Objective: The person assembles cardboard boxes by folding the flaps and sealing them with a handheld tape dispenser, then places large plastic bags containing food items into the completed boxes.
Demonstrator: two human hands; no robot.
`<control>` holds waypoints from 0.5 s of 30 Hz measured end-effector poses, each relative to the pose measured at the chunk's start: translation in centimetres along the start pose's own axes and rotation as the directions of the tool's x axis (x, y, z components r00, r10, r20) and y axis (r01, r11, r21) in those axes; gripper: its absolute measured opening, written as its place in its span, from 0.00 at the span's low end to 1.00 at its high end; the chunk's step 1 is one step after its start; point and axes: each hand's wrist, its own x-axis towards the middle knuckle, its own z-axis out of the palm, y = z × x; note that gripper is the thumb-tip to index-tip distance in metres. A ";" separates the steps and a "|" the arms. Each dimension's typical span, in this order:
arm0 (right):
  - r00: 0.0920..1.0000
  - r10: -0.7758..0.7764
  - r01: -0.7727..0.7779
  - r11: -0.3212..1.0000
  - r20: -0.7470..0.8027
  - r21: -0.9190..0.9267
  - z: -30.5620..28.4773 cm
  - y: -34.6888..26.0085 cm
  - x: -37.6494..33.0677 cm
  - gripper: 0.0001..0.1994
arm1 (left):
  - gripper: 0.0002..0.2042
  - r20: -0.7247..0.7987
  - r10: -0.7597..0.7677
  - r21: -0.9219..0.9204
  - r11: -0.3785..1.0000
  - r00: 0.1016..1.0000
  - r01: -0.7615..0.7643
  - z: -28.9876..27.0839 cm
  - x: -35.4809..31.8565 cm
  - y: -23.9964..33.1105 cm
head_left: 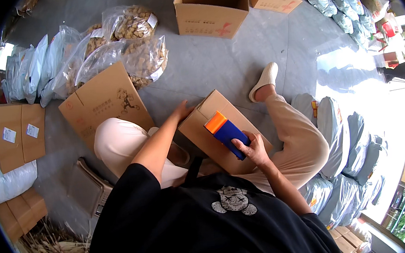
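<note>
Head view: we see flat brown cartons [19, 133] with white square labels at left, an open carton [209, 7] with a red mark up top. Small brown box [220, 129] sits on our lap, closed. Left hand [181, 111] braces its far corner, fingers spread. Right hand [251, 148] grips blue-orange tape dispenser [225, 131] on its top.

The right hand [254, 149] wraps the blue tape dispenser [226, 131] so its fingers cover the handle; the tape roll itself cannot be made out. Beyond the left hand's [181, 112] fingertips, the far left side of the cardboard box [222, 130] is out of sight, and its near end hides behind the black shirt [208, 224]. The scale [89, 190], below the left fingers, is partly covered by a knee. Print on the flat carton [106, 104] is too small to tell.
</note>
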 end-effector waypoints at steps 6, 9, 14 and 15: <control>1.000 0.003 -0.003 0.999 -0.008 0.054 -0.2 0.2 0.2 0.20 | 0.30 0.290 0.003 -0.315 0.945 0.957 0.093 -6.1 -5.8 11.1; 0.999 -0.033 0.033 0.992 0.002 0.124 -0.5 1.4 0.6 0.21 | 0.30 -0.187 0.340 -0.070 0.931 0.922 -0.357 -3.1 -8.6 11.0; 0.995 -0.014 0.015 1.000 0.095 -0.002 -3.0 -2.7 -2.7 0.19 | 0.31 -0.119 0.260 0.121 0.962 0.958 -0.246 -3.8 -10.2 13.0; 0.994 -0.014 0.028 0.991 0.108 -0.129 -4.0 -2.4 -4.0 0.18 | 0.31 -0.103 0.259 0.128 0.961 0.960 -0.245 -4.0 -10.1 12.8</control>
